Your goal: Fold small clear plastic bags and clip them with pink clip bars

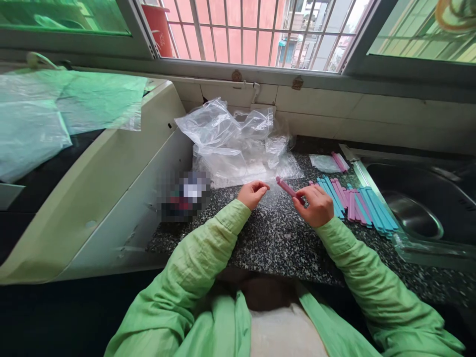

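My right hand pinches one end of a pink bag-sealing clip, whose other end points up and to the left. Across from it, my left hand has its fingers pressed together on what looks like the edge of a small clear plastic bag. This bag shows faintly between the hands, over the speckled counter. Just right of my right hand, several teal clips and pink clips lie side by side in a loose row.
Crumpled clear plastic bags are heaped by the wall. A small clear packet with pink clips lies behind the row. The sink is at right, a pale appliance at left. A blurred patch hides something beside it.
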`<state>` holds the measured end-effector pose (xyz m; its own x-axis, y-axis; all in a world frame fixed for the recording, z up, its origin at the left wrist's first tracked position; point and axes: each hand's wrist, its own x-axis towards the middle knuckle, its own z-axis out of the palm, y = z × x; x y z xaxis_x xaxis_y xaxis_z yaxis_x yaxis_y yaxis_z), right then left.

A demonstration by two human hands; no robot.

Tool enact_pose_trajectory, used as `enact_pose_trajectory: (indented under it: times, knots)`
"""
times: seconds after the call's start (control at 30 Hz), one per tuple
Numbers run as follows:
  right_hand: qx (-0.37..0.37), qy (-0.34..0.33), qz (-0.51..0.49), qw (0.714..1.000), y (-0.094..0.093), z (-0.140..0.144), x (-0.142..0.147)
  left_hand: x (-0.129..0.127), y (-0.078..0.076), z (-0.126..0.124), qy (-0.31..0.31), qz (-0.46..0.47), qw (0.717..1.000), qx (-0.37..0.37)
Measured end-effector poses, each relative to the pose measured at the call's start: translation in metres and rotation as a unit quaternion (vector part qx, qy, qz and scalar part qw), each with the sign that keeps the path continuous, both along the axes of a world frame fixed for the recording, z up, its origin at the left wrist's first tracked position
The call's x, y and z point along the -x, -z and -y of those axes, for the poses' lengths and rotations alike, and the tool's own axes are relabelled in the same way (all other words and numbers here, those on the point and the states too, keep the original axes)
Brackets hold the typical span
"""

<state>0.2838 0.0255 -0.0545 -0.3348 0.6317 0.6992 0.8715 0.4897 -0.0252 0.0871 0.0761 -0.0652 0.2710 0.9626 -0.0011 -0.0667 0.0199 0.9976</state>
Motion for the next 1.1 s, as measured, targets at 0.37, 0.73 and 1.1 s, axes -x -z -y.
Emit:
enact_pose_trajectory:
  times: [0.37,0.73,1.1]
  knots:
    - [0.036,-0.023,0.052,0.998,0.011,-0.002,0.009,-0.002,-0.005,0.004,0.045,-0.011,0.999,-0.003]
    - [0.048,-0.035,0.071,0.996,0.01,0.001,0.012,0.0,0.008,0.001,0.033,-0.08,0.995,-0.048]
    - [0.005,-0.055,0.096,0.994,0.008,0.004,0.016,-0.003,0.0,0.008,0.046,-0.127,0.989,-0.054]
